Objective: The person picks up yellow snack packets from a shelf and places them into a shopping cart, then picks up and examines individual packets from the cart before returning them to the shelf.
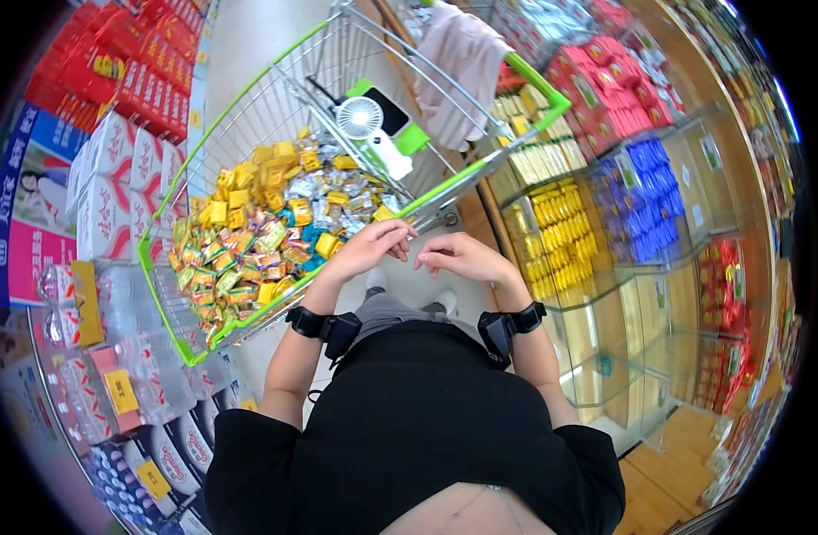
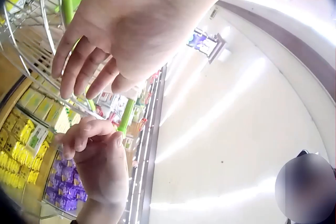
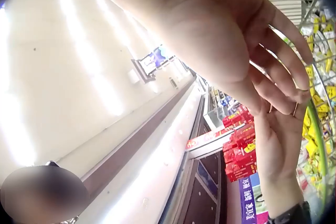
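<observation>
Both hands are held in front of the body, beside the near side of a green-edged shopping cart [image 1: 164,312]. The left hand [image 1: 366,249] has loosely bent fingers and holds nothing; it is also in the left wrist view [image 2: 131,24]. Facing it, the right hand [image 1: 467,259] hangs with relaxed fingers, empty, a small gap between the two in the head view; it fills the top of the right wrist view [image 3: 215,29]. Wrapped pieces in yellow, silver and mixed colours [image 1: 248,241] lie in the cart.
A white fan [image 1: 359,118], a dark-screened device [image 1: 380,105] and a pink cloth [image 1: 454,71] are at the cart's far end. Right, shelf bins hold yellow packs [image 1: 562,232] and blue packs [image 1: 645,201]. Left stand white boxes [image 1: 110,214], bottles [image 1: 132,299] and red packs [image 1: 150,80].
</observation>
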A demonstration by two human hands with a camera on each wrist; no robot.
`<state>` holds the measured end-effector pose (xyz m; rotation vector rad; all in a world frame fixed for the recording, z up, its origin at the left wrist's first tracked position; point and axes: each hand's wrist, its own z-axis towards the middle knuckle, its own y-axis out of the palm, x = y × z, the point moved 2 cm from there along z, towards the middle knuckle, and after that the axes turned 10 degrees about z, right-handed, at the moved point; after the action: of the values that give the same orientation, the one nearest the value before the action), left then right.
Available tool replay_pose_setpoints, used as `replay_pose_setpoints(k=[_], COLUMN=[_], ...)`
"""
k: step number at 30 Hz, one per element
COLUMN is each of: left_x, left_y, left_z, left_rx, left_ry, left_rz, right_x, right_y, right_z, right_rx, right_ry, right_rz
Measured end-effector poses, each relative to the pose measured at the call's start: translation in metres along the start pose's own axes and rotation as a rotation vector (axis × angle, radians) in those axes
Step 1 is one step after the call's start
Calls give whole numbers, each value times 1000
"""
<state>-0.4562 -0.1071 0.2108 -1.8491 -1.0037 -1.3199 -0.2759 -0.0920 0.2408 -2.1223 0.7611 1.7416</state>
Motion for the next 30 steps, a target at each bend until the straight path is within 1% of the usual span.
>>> replay_pose_setpoints(k=[2, 4, 6, 7, 8, 10, 11, 12, 14, 15, 16, 18, 20, 22, 23, 28, 30], left_x=[0, -6, -10, -13, -18, -30, -34, -42, -62, -50, -69, -75, -79, -84, -102, -127, -136], left_y=[-19, -39, -58, -67, -75, -94, -102, -112, -134, -141, -155, -168, -178, -187, -195, -209, -213], left_z=[-15, -27, -40, -47, -53, -66, -72, -79, -91, -101, -108, -121, -132, -141, -145, -157, -161], left_rx=[16, 45, 135, 212, 225, 311, 355, 365, 410, 431, 406, 521, 523, 521, 520, 519, 493], left_ry=[-2, -4, -41, -57, -59, -119, -134, -137, -198, -247, -195, -244, -249, -375, -449, -482, -529], left_rz=[-69, -54, -141, -153, -159, -99, -116, -121, -71, -36, -45, 2, 0, 49, 27, -33, 12], right_x=[-6, -5, -6, -6, -5, -4, -2, -1, -2, -4, -6, -5, -5, -6, -6, -3, -2], right_y=[8, 17, 25, 28, 32, 38, 42, 45, 52, 56, 60, 69, 76, 82, 85, 95, 98], right_z=[22, 43, 62, 70, 78, 93, 100, 107, 119, 125, 131, 143, 154, 163, 168, 187, 194], right_rx=[-46, -69, -93, -98, -112, -120, -132, -134, -146, -152, -159, -146, -130, -142, -146, -142, -148], right_ry=[-10, -16, -21, -29, -24, -28, -24, -15, -1, -8, -14, -20, -29, -28, -24, 1, 7], right_rz=[-32, 29, 32, 32, 31, 44, 43, 39, 35, 27, 20, 23, 26, 53, 54, 66, 67])
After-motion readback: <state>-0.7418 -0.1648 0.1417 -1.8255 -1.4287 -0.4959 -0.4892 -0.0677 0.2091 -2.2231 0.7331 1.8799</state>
